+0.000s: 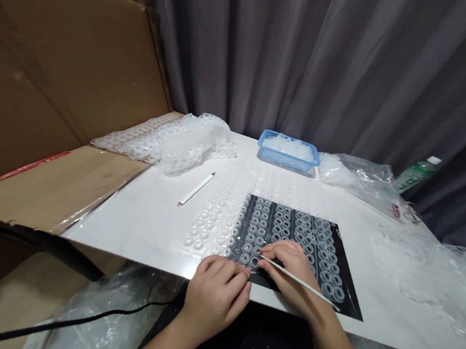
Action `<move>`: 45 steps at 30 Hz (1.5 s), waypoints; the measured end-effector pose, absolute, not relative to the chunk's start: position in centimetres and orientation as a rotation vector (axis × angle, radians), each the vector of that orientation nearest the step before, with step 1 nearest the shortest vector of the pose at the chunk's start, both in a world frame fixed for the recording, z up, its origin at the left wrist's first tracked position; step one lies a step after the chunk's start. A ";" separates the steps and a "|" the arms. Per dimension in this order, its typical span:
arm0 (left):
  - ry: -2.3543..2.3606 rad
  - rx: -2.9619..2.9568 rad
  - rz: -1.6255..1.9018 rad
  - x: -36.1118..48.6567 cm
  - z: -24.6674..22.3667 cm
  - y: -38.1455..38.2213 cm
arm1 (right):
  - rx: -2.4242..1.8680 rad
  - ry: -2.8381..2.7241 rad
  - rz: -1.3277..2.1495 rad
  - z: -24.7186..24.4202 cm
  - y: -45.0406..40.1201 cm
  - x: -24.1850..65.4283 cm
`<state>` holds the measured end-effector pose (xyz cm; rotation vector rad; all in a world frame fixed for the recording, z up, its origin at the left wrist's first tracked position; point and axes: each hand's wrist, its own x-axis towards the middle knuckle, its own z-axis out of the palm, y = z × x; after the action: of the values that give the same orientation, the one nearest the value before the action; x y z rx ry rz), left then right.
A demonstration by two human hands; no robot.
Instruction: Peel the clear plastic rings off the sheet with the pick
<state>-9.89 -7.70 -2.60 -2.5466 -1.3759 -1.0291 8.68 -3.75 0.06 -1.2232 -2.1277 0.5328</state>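
Observation:
A clear plastic sheet with rows of round ring-shaped pockets point(209, 216) lies on the white table, its right part over a black mat point(348, 286). My left hand point(219, 287) is closed at the near edge of this sheet, fingers curled together with the tips on it; the thumb's grip is partly hidden. Over the front rows, my right hand point(287, 266) pinches a thin white stick point(300, 281), which slants back across the wrist and ends in a dark tip. The front end of the stick is hidden by the fingers, close to the rings.
A white pencil-like stick point(196, 189) lies left of the sheet. Behind are crumpled clear plastic sheets point(190, 139), a blue basket point(288, 161) of small translucent pieces, a clear bag point(357, 179) and a green bottle point(418, 174). A cardboard box point(61, 67) stands left; more plastic point(434, 279) lies right.

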 end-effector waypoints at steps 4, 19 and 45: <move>-1.366 -2.544 -0.969 -9.8 -2.3 -7.6 | -1.144 -2.216 0.324 -0.3 -3.7 8.3; -1.451 -2.643 -1.027 -9.9 -1.2 -7.6 | -1.329 -2.055 0.590 0.3 -2.0 9.1; -1.488 -2.649 -1.009 -9.9 -1.6 -7.6 | -1.336 -2.048 0.640 0.4 -1.8 9.1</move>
<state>-9.88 -7.56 -1.64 -2.6493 -1.4883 -1.0095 9.12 -1.85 0.39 -1.3355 -2.0480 0.6399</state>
